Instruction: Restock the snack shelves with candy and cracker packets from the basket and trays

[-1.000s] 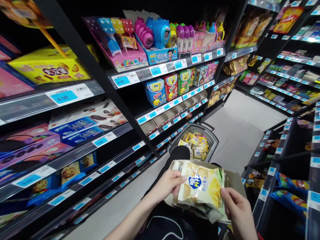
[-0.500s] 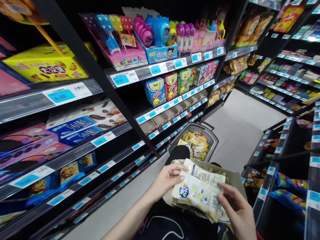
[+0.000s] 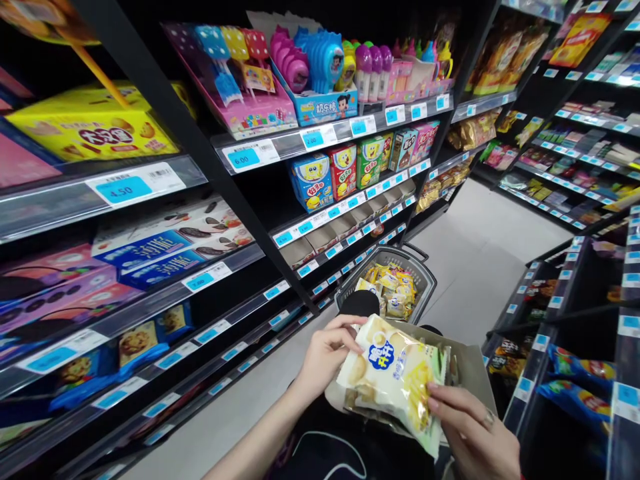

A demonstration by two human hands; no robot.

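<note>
A pale cream and yellow snack bag [image 3: 387,373] with a blue logo is held front side up between my two hands. My left hand [image 3: 327,350] pinches its upper left edge. At its right edge, the fingers of my right hand [image 3: 467,423] close on the bag; a ring shows on one finger. Beneath the bag, an open cardboard box [image 3: 473,360] rests on my lap, with more packets partly visible inside. The bag hides most of the box's contents.
A grey shopping basket [image 3: 425,287] with several yellow snack packets [image 3: 393,283] stands on the floor ahead. Left, shelves carry candy displays [image 3: 320,107], small cartons [image 3: 313,180] and biscuit boxes [image 3: 160,253]. A low rack with blue snack bags [image 3: 580,393] borders the right.
The snack bag has been turned over: its printed back faced up before, and now its front with the potato-stick picture does. Both hands stay at its sides.
</note>
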